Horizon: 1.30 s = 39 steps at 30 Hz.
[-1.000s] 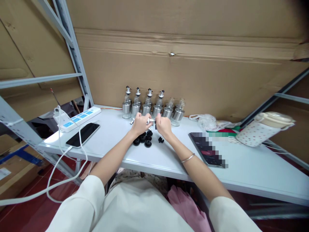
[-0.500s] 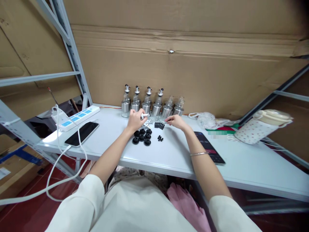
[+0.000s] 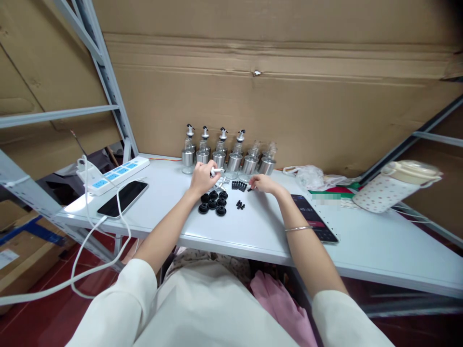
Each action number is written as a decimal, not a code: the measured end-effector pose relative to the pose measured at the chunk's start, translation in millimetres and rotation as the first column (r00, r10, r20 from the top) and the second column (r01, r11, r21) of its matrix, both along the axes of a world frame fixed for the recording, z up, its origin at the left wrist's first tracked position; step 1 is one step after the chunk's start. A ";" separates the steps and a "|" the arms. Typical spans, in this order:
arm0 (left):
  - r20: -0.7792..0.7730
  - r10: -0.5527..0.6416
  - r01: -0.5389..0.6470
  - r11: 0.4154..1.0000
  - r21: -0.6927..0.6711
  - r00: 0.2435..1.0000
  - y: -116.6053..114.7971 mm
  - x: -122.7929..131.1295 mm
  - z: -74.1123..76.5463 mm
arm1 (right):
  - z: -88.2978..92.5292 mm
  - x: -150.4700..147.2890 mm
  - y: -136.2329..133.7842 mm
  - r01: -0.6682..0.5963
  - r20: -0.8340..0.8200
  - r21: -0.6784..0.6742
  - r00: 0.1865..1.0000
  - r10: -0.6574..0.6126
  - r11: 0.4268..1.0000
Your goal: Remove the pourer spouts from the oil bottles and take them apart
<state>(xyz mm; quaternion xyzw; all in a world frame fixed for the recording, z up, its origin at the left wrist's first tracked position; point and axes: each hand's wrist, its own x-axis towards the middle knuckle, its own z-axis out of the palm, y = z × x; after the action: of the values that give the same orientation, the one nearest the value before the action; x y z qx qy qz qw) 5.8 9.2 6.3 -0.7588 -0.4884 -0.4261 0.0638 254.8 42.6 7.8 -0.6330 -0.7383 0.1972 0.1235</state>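
On the table [image 3: 253,233] you are working far back, almost against the cardboard wall, so anything you are nudging away from you is going to jam there or roll along it out of reach. Off to your right the jug [image 3: 398,187] is lying tilted beyond the table edge, well apart from your hands and, to my eye, no threat. Nearer in, the phone [image 3: 314,218] is lying just beside your right forearm, and a careless sweep of that arm is likely to be pushing it toward the near edge. Behind your hands the bottles [image 3: 224,156] are standing upright in a tight row, touching or nearly so. They are the main worry, since a knock to one is liable to be toppling its neighbours. Your hands are apart. Your left hand [image 3: 203,177] is closing round a spout [image 3: 217,171] and holding it just in front of the bottles, so any jerk backward is risking glass. Your right hand [image 3: 264,184] is lying low on the table, fingertips reaching to the right end of the plugs [image 3: 238,186]. Whether they are actually gripping a plug [image 3: 249,189] I cannot tell. Below your left hand the caps [image 3: 212,202] are sitting in a loose cluster, and a dropping wrist could be scattering them. The plugs are tiny and round-looking, so a fumbled pinch is likely to be sending one rolling.
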 end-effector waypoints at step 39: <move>-0.112 -0.077 0.069 0.995 -0.078 0.991 -3.8 3.6 0.2 | 14.6 -33.4 -24.8 -0.180 -0.383 0.132 0.898 0.218 0.975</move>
<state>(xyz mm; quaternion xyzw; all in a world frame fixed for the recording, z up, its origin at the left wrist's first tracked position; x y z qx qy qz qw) 9.4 5.4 6.5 -0.8012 -0.4713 -0.3656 0.0481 221.4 17.8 22.5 -0.4949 -0.7674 0.2979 0.2782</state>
